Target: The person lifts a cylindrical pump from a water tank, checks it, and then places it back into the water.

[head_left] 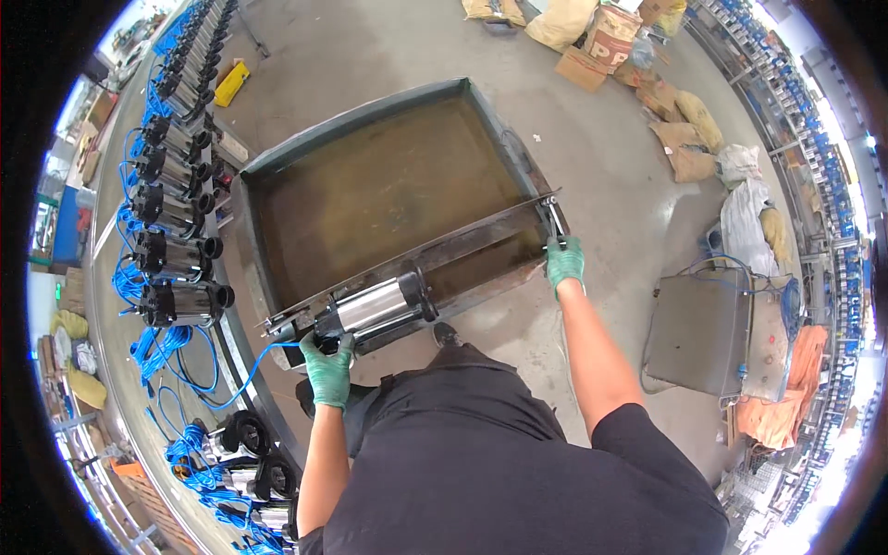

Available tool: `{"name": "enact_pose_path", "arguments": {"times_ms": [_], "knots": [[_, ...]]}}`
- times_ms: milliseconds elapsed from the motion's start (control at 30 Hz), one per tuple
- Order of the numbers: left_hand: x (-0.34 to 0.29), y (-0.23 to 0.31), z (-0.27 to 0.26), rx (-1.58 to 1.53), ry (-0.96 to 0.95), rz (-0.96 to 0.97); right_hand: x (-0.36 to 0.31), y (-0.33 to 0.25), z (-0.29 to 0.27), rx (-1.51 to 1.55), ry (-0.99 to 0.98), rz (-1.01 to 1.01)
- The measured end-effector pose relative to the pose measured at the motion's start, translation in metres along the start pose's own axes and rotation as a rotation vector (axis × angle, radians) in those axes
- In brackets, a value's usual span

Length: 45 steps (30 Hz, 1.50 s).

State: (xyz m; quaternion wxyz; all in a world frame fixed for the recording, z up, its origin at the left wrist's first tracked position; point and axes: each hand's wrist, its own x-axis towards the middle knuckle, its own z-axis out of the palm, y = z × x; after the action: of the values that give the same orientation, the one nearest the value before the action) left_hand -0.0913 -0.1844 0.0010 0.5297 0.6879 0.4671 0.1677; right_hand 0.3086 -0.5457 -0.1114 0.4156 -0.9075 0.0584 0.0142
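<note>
A steel-bodied submersible pump (pixel 372 307) with black ends lies along the near side of a large metal tank (pixel 355 113) holding murky liquid. A blue cable (pixel 248 379) runs from its left end toward the bench. My left hand (pixel 328 372), in a green glove, is closed about the pump's black left end, thumb and fingers on either side. The exact grip is partly hidden. At the tank's right near corner, my right hand (pixel 564 263), also gloved in green, wraps round a metal lever (pixel 552 217). A dark crossbar (pixel 462 235) spans the tank beside the pump.
On the left, a bench carries a long row of similar pumps (pixel 176 254) with coiled blue cables. Sacks and cardboard (pixel 680 134) lie on the floor at the far right. A grey box-shaped unit (pixel 698 333) with cables stands right of me. A yellow object (pixel 232 83) lies far left.
</note>
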Motion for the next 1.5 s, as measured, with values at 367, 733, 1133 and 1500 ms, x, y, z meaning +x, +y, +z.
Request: {"name": "enact_pose_path", "arguments": {"times_ms": [367, 733, 1133, 1500], "knots": [[-0.004, -0.003, -0.002, 0.016, 0.065, 0.030, -0.122, -0.158, -0.047, 0.047, -0.747, -0.266], [-0.004, 0.000, -0.002, 0.007, 0.070, 0.061, -0.131, -0.159, 0.016, 0.045, -0.875, -0.562], [-0.007, 0.010, -0.003, 0.020, 0.044, 0.044, -0.130, -0.160, 0.024, 0.170, -0.995, -0.417], [-0.006, 0.012, -0.003, -0.051, -0.002, -0.004, -0.132, -0.171, 0.015, 0.534, -1.198, 0.491]]}}
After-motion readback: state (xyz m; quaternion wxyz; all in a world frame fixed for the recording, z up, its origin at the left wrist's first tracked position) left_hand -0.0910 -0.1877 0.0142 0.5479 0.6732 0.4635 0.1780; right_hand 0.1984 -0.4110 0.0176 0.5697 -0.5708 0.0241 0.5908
